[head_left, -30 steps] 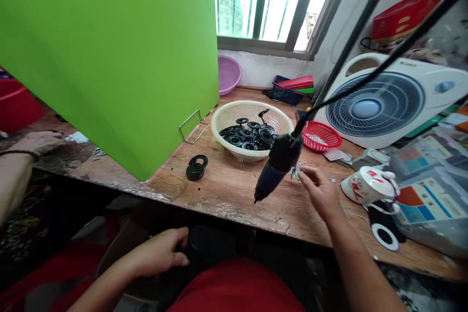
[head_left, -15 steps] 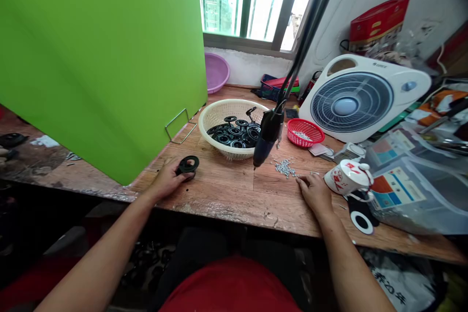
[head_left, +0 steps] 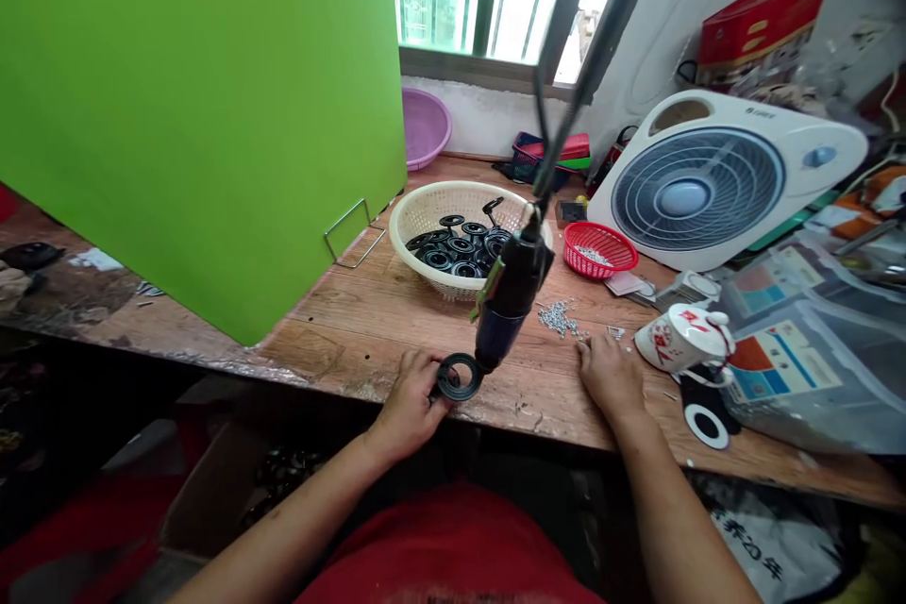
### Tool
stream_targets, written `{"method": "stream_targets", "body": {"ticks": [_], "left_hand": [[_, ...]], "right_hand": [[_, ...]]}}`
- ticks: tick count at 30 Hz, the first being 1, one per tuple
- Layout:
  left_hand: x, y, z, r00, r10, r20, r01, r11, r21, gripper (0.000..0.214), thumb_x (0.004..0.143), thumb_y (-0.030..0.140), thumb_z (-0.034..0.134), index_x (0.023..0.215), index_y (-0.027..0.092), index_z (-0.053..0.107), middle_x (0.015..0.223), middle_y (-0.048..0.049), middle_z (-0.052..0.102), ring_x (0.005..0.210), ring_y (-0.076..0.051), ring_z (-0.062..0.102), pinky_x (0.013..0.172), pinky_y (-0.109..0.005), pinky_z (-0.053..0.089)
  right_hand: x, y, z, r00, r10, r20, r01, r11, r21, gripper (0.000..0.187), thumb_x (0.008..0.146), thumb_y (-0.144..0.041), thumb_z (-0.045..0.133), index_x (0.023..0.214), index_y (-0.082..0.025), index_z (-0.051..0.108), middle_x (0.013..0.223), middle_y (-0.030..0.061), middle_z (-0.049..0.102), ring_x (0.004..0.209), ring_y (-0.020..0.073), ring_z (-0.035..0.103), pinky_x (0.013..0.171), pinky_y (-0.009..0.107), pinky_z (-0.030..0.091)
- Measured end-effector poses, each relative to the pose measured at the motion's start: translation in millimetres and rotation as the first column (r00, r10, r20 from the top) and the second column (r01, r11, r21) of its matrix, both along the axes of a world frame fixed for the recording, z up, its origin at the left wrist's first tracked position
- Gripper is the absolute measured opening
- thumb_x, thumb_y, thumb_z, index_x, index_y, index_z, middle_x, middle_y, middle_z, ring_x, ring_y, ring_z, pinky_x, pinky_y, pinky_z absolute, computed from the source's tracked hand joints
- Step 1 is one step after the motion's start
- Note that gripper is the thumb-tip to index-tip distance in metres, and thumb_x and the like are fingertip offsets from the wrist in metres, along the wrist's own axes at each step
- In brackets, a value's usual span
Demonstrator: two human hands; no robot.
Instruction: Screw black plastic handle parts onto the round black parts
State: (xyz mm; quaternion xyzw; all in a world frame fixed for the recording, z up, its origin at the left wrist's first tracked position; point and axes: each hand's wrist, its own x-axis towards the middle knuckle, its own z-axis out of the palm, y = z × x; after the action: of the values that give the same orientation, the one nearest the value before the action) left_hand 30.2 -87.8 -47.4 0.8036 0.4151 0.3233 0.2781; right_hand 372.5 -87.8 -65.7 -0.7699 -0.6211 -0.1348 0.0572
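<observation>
My left hand [head_left: 411, 394] grips a black ring-shaped plastic part [head_left: 458, 377] and holds it on the wooden bench [head_left: 354, 321] near the front edge. A black electric screwdriver [head_left: 508, 299] hangs on a cable right above that part. My right hand [head_left: 607, 372] rests on the bench with its fingers curled, fingertips close to a small pile of silver screws [head_left: 561, 317]. Whether it pinches a screw is too small to tell.
A cream basket [head_left: 425, 213] of several black ring parts stands behind the screwdriver. A small red basket [head_left: 601, 248] of screws, a white box fan [head_left: 714, 179], a white teapot [head_left: 676, 338] and plastic boxes [head_left: 799, 359] fill the right. A green screen [head_left: 198, 104] stands at left.
My left hand has carried the black ring part from beside the green screen to the bench front, under the screwdriver. My right hand has stayed by the screws. The view has shifted slightly.
</observation>
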Motion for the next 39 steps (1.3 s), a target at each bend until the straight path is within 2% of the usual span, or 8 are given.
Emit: {"method": "stream_targets", "body": {"ticks": [8, 11, 13, 15, 17, 20, 27, 39], "left_hand": [[6.9, -4.7, 1.8, 0.998, -0.051, 0.041, 0.052, 0.998, -0.038, 0.021, 0.083, 0.02, 0.055, 0.103, 0.019, 0.062, 0.109, -0.0093, 0.054, 0.104, -0.025, 0.044, 0.092, -0.041, 0.039], [10.9, -6.1, 2.3, 0.996, -0.075, 0.054, 0.078, 0.996, -0.05, 0.017, 0.083, 0.019, 0.056, 0.099, 0.019, 0.062, 0.107, -0.0087, 0.054, 0.103, -0.025, 0.044, 0.091, -0.039, 0.039], [15.1, -8.1, 2.6, 0.995, -0.084, 0.057, 0.087, 0.995, -0.057, 0.017, 0.082, 0.016, 0.056, 0.098, 0.019, 0.062, 0.107, -0.0084, 0.054, 0.103, -0.024, 0.044, 0.091, -0.039, 0.039], [19.0, -10.1, 2.8, 0.995, -0.087, 0.057, 0.091, 0.994, -0.063, 0.019, 0.081, 0.015, 0.056, 0.098, 0.019, 0.061, 0.107, -0.0082, 0.054, 0.102, -0.024, 0.044, 0.092, -0.038, 0.039], [21.7, -11.6, 2.9, 0.994, -0.086, 0.061, 0.09, 0.994, -0.068, 0.02, 0.081, 0.016, 0.056, 0.101, 0.019, 0.061, 0.107, -0.0083, 0.054, 0.102, -0.024, 0.044, 0.092, -0.039, 0.038], [23.9, -12.9, 2.8, 0.994, -0.079, 0.077, 0.085, 0.994, -0.069, 0.02, 0.082, 0.018, 0.056, 0.102, 0.019, 0.06, 0.107, -0.0085, 0.053, 0.103, -0.025, 0.044, 0.092, -0.039, 0.038], [25.5, -14.6, 1.7, 0.995, -0.053, 0.085, 0.059, 0.995, -0.08, 0.017, 0.083, 0.02, 0.055, 0.099, 0.019, 0.061, 0.107, -0.0092, 0.053, 0.104, -0.026, 0.043, 0.093, -0.04, 0.037], [24.5, -13.3, -1.1, 0.993, -0.069, 0.092, 0.078, 0.993, -0.093, 0.02, 0.082, 0.017, 0.055, 0.101, 0.019, 0.059, 0.109, -0.0092, 0.053, 0.106, -0.025, 0.043, 0.093, -0.04, 0.037]], "right_hand": [[-8.1, -9.7, 1.9, 0.999, 0.024, -0.026, -0.023, 1.0, 0.009, 0.018, 0.092, -0.03, 0.046, 0.081, -0.018, 0.052, 0.087, 0.0111, 0.058, 0.082, 0.0251, 0.053, 0.069, 0.034, 0.037], [-31.3, -13.4, 4.1, 0.975, 0.119, -0.186, -0.113, 0.993, 0.043, 0.018, 0.092, -0.029, 0.043, 0.08, -0.019, 0.051, 0.082, 0.0094, 0.057, 0.078, 0.0235, 0.052, 0.068, 0.033, 0.038], [-58.8, -16.9, 5.5, 0.878, 0.276, -0.392, -0.258, 0.961, 0.098, 0.019, 0.093, -0.029, 0.041, 0.079, -0.02, 0.049, 0.081, 0.0072, 0.055, 0.076, 0.0212, 0.052, 0.068, 0.032, 0.039], [-89.4, -20.7, 6.7, 0.727, 0.398, -0.559, -0.38, 0.912, 0.155, 0.019, 0.094, -0.028, 0.04, 0.079, -0.02, 0.049, 0.079, 0.0057, 0.054, 0.075, 0.0195, 0.051, 0.068, 0.03, 0.04], [-115.7, -23.8, 7.3, 0.624, 0.448, -0.64, -0.44, 0.878, 0.186, 0.017, 0.092, -0.026, 0.042, 0.079, -0.02, 0.05, 0.079, 0.0051, 0.054, 0.075, 0.0192, 0.05, 0.067, 0.03, 0.04], [-137.3, -26.2, 7.3, 0.542, 0.48, -0.69, -0.488, 0.848, 0.207, 0.013, 0.089, -0.021, 0.044, 0.079, -0.019, 0.053, 0.078, 0.0049, 0.055, 0.075, 0.0192, 0.05, 0.068, 0.03, 0.039], [-133.8, -27.5, 9.4, 0.393, 0.517, -0.761, -0.543, 0.798, 0.261, 0.014, 0.089, -0.024, 0.045, 0.083, -0.019, 0.057, 0.078, 0.0044, 0.056, 0.075, 0.0189, 0.051, 0.069, 0.031, 0.04], [-127.5, -20.6, 16.5, 0.329, 0.532, -0.781, -0.637, 0.735, 0.232, 0.015, 0.089, -0.022, 0.044, 0.085, -0.019, 0.058, 0.081, 0.0046, 0.058, 0.076, 0.0184, 0.053, 0.07, 0.031, 0.042]]}}
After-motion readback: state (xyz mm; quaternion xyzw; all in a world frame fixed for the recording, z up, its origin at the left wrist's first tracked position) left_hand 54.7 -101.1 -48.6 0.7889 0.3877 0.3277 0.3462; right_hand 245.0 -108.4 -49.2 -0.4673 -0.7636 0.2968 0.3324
